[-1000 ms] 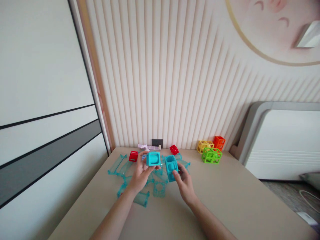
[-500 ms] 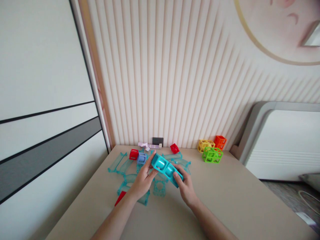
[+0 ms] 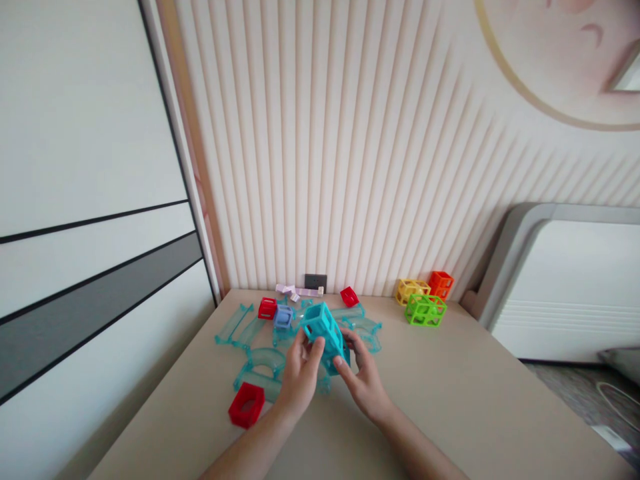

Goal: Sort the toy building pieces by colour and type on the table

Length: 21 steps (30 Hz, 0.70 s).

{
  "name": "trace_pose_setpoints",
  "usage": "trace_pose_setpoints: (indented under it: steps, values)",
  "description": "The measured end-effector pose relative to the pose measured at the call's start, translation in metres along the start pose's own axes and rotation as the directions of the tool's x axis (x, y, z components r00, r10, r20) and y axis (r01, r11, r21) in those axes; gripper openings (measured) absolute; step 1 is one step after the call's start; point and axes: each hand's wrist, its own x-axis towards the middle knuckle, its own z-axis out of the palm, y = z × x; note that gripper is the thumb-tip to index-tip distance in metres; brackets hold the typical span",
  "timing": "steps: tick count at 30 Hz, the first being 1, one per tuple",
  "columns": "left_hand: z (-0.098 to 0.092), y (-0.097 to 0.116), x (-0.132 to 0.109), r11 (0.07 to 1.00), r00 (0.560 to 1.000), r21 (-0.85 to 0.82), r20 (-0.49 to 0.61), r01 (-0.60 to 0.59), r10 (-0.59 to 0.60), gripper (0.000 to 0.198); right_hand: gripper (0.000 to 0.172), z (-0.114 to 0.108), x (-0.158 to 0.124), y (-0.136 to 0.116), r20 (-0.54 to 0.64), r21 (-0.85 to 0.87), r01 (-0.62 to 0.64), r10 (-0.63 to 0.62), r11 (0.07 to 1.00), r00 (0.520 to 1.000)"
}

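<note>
Above the table, a turquoise open-frame toy block is tilted, its upper end towards the wall. My left hand grips it from the left, thumb on its near face. On the other side my right hand has its thumb and fingers closed on the lower right end. Clear teal track pieces lie spread behind and left of the hands, some partly hidden by them. A red block with a round hole rests beside my left forearm.
At the back left stand a small red block and a blue block. Another red piece lies near the wall. Yellow, orange and green frame blocks stand at the back right. A purple strip lies before a black socket.
Both hands have turned the turquoise block from lying slantwise to a steeper angle. My left hand has shifted right and down, uncovering more of the red block by the forearm.
</note>
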Motion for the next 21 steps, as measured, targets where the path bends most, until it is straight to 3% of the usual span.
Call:
trace_pose_setpoints:
  steps: [4, 8, 15, 21]
  values:
    - [-0.0048, -0.0027, 0.0004, 0.999, 0.998, 0.009, 0.049, 0.045, -0.046, 0.046, 0.042, -0.0032, 0.0018, -0.0038, -0.006, -0.045, 0.032, -0.033, 0.998, 0.999]
    - [-0.0033, -0.0041, -0.0004, 0.996, 0.991, -0.011, 0.097, 0.088, -0.087, 0.05, 0.038, -0.0049, 0.0048, -0.0048, -0.02, -0.026, -0.011, 0.01, 1.0, 1.0]
    - [-0.0033, -0.0035, 0.001, 0.996, 0.995, -0.026, 0.053, 0.081, -0.079, 0.046, 0.042, -0.0022, 0.0078, -0.0052, 0.023, 0.165, -0.157, 0.155, 0.974, 0.988]
    - [-0.0034, -0.0008, 0.0019, 0.995, 0.994, -0.044, 0.063, 0.091, -0.088, 0.051, 0.043, -0.0025, 0.0099, -0.0059, 0.042, 0.201, -0.181, 0.177, 0.963, 0.983]
